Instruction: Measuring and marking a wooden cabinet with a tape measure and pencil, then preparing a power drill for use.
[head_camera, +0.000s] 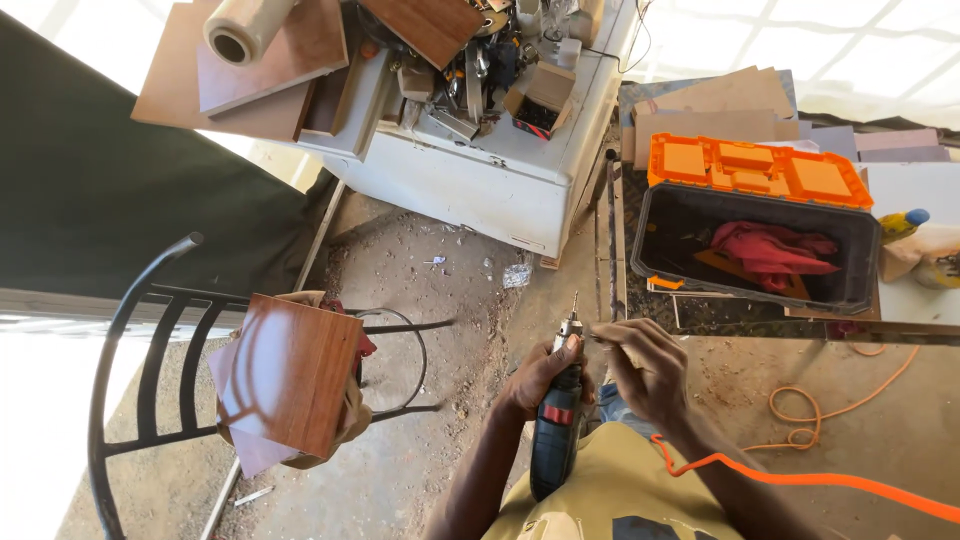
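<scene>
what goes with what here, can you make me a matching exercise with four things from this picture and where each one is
Things:
1. drill
2. red cloth
3. wooden panel
4. roll of clear film

Places:
A. on the seat of the black metal chair
B. inside the black toolbox with the orange lid
C. held in the left hand, bit pointing up
D. on the boards stacked at the top left

Pairs: 1-C, 2-B, 3-A, 4-D
</scene>
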